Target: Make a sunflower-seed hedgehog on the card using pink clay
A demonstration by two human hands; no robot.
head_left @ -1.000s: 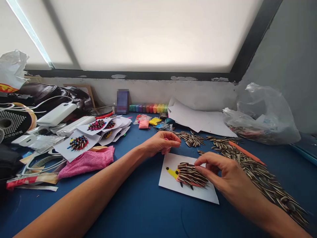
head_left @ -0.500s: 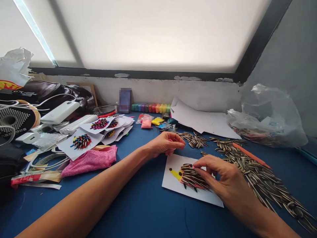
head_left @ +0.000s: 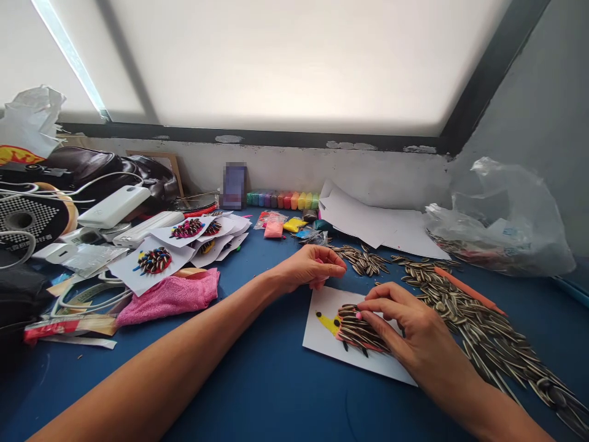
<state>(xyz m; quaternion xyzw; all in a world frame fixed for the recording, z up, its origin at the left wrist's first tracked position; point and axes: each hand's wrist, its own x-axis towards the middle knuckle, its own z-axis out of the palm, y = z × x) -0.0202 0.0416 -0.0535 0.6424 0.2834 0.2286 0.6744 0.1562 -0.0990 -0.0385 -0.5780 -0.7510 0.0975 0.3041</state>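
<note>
A white card (head_left: 322,341) lies on the blue table, bearing a hedgehog figure with a yellow clay face (head_left: 327,322) and a back of striped sunflower seeds (head_left: 356,328) over pink clay. Over the seeds, my right hand (head_left: 414,325) pinches a small bit of pink clay (head_left: 359,315) between thumb and forefinger; it touches the seed back. My left hand (head_left: 313,267) is closed just beyond the card's upper edge. Some pink clay shows in its curled fingers, mostly hidden.
Loose sunflower seeds (head_left: 483,331) spread to the right, with an orange stick (head_left: 469,291) across them. A plastic bag (head_left: 515,227), paper sheets (head_left: 381,227) and clay packets (head_left: 273,227) stand behind. Finished cards (head_left: 133,270), a pink cloth (head_left: 170,298) and cables lie left.
The right fingertips have shifted slightly, and more of the pink clay bit now shows against the seeds. My left hand stays closed in about the same place. The view shifts slightly.
</note>
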